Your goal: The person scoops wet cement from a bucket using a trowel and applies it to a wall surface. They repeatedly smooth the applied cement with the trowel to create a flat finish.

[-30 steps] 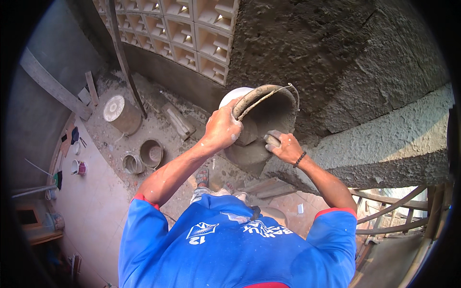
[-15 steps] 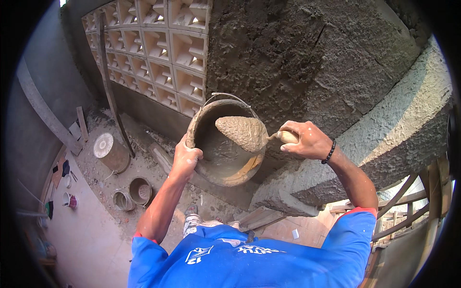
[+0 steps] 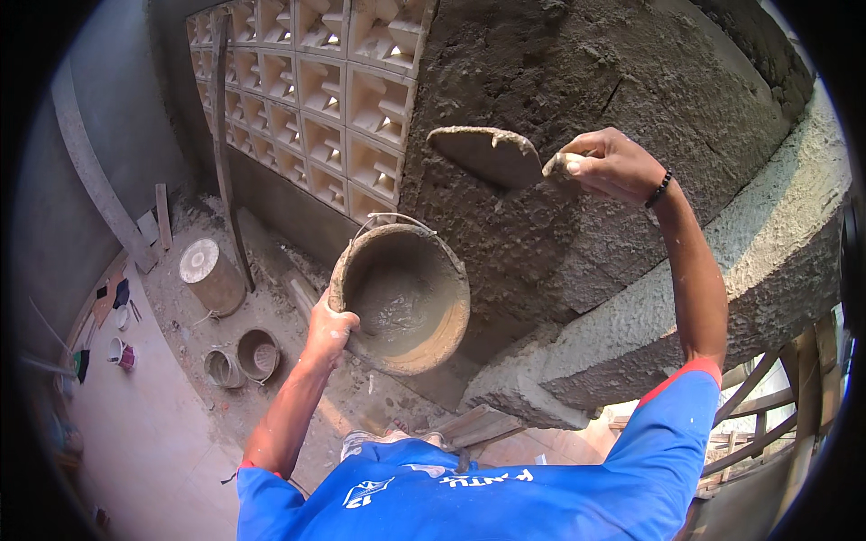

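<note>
Gripping hard on both sides: the right hand [image 3: 613, 165] is clenched round the handle of a trowel [image 3: 487, 155], the grip closed fully so the blade juts out toward nine o'clock, held flat and close against the rough grey wall [image 3: 577, 81]. Whether the blade actually touches the render, I cannot tell. A smear of wet mortar clings to its edge.

At about seven o'clock from the trowel, the left hand [image 3: 328, 330] pinches the rim of a mortar pan [image 3: 401, 298], thumb over the lip, fingers hidden beneath. The pan tilts its mouth toward the person, a shallow puddle of grey mix low in the bowl.

That pan looks heavy for a one-handed rim hold — caked inside and out, slick where it is wet — so I would judge a grip near the wire bail, or a palm under the base, to be surer. The trowel seems stiff and light; its handle is the only sensible place to take it.

Far below, at eight o'clock, a pale drum [image 3: 209, 270] and two small buckets [image 3: 242, 359] stand on the dusty floor — well apart from everything in hand.
</note>
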### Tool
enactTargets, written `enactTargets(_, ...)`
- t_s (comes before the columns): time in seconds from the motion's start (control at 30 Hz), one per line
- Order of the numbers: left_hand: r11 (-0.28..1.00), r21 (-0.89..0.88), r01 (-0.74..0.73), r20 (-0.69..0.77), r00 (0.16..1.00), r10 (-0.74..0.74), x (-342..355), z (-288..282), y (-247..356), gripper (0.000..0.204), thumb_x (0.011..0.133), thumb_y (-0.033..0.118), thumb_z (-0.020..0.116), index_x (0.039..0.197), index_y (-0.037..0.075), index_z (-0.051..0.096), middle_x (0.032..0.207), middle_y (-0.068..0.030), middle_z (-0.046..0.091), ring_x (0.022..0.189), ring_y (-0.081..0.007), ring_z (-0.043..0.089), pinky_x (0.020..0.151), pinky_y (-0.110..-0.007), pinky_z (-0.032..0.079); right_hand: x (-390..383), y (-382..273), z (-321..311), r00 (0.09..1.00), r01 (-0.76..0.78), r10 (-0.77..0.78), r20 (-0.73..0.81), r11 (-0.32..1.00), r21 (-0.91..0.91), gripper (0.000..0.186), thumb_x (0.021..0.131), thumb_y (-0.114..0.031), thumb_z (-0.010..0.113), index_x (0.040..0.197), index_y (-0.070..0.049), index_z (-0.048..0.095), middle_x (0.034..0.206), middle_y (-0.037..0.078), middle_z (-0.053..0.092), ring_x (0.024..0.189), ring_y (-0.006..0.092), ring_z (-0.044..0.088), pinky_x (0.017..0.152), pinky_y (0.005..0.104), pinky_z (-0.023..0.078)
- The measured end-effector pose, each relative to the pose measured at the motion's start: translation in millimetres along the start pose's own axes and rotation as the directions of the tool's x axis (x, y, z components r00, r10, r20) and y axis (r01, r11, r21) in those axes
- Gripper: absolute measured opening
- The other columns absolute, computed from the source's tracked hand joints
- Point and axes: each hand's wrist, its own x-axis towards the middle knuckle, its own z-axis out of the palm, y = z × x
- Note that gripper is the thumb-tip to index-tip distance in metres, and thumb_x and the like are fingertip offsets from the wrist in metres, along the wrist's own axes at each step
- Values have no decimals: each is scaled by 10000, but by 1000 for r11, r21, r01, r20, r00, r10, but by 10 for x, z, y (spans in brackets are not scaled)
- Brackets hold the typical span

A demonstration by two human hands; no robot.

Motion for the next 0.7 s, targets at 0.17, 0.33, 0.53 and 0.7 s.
enactTargets(0.17,999,-8,53,-4,999,-53,-85,-225,-422,611,609,-102,529,1215,-29,551,1011,-37,605,880,-148,551,753,-249,464,-90,-249,-714,629,-171,-254,-735,877,-449,354,936,-270,582,1159,-6,652,742,24,611,566,83,509,519,284,428)
enactTargets(0.33,989,56,135,-26,991,-134,-251,-551,-716,648,596,-103,520,1238,-21,540,1012,-39,602,867,-148,539,719,-248,456,-393,-175,-28,872,-134,-65,-484,921,-366,343,872,-221,609,1123,9,650,735,19,594,582,72,507,526,281,439)
enactTargets(0.53,988,126,86,108,989,-100,-441,-579,-682,603,648,-116,561,1244,-29,532,1051,-61,623,925,-153,569,852,-257,449,-860,153,1668,988,52,31,154,859,-509,313,725,-168,670,1007,-33,678,771,135,611,652,255,623,617,391,511)
enactTargets(0.7,974,220,50,218,971,-99,-638,-612,-502,598,657,-108,571,1248,-27,528,1052,-79,623,932,-164,572,847,-270,454,-1078,-42,2844,984,77,97,149,527,-847,136,828,-148,578,876,-50,659,875,225,593,739,364,651,634,452,521)
